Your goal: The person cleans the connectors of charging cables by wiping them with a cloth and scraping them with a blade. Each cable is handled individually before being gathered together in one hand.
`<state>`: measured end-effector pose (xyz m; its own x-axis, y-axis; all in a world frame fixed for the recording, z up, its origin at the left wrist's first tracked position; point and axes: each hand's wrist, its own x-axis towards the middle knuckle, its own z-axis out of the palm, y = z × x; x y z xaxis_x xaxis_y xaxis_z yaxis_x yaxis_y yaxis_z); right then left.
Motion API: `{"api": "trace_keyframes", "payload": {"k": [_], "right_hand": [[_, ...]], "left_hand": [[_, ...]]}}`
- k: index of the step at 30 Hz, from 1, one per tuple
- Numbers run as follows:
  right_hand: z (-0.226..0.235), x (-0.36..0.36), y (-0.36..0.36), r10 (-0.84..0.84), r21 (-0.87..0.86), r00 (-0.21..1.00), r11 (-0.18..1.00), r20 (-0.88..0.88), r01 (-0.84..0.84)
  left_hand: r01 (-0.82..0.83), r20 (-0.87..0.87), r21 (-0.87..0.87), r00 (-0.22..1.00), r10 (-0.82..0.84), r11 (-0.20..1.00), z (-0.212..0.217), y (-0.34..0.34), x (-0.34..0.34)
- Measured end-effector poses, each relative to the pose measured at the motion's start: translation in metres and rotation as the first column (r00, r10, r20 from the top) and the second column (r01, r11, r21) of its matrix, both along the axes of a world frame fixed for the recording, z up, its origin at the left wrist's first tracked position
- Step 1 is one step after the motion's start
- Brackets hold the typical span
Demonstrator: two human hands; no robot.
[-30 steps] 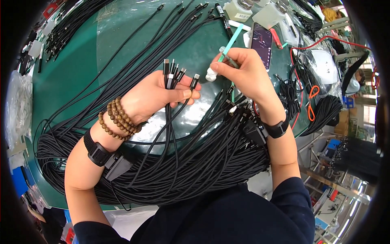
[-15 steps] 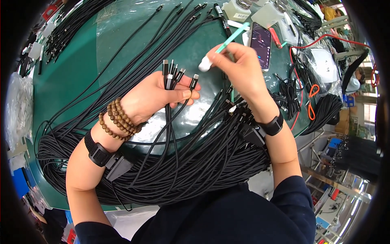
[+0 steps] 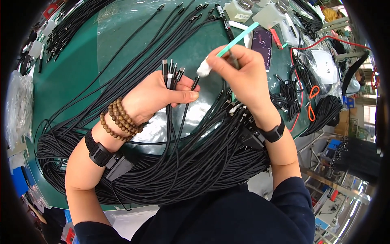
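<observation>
Several black USB cables (image 3: 170, 118) are gripped in my left hand (image 3: 162, 91), their connector ends pointing up. One connector (image 3: 195, 83) is set apart from the bunch, pinched between thumb and fingers. My right hand (image 3: 241, 75) is closed on a light green stick (image 3: 239, 39) with a white cotton-like wad (image 3: 204, 69) at its lower end. The wad touches or nearly touches the tip of the separate connector. Below both hands, a thick bundle of black cables (image 3: 162, 179) lies across the near table edge.
Over the green table (image 3: 77, 81) more loose black cables run to the far edge. At the back stand translucent bottles with metal caps (image 3: 239, 11), near a phone (image 3: 261, 46), a black marker (image 3: 222, 18) and a red pen (image 3: 276, 38). Coiled cables (image 3: 288, 97) lie at right.
My right hand has brought the white wad down against the separate connector's tip. That connector has turned slightly in my left hand, which otherwise stays in place.
</observation>
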<state>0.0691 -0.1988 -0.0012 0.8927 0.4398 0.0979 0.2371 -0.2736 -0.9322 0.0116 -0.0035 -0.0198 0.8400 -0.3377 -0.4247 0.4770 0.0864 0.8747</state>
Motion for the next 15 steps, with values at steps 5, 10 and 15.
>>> {"api": "trace_keyframes", "payload": {"k": [5,10,15], "right_hand": [[-0.003,0.004,0.0,-0.018,0.047,1.0,0.999,-0.017,0.019],[0.004,0.005,-0.001,0.043,-0.093,0.999,0.995,-0.011,-0.044],[0.002,0.01,-0.011,-0.008,-0.094,0.999,0.996,-0.049,0.003]], "left_hand": [[0.011,-0.003,0.006,1.0,-0.011,1.0,-0.002,0.002,0.001],[0.017,0.002,-0.005,1.0,-0.017,1.0,-0.004,0.001,0.001],[0.0,0.013,0.01,1.0,0.0,1.0,-0.006,0.0,0.001]]}}
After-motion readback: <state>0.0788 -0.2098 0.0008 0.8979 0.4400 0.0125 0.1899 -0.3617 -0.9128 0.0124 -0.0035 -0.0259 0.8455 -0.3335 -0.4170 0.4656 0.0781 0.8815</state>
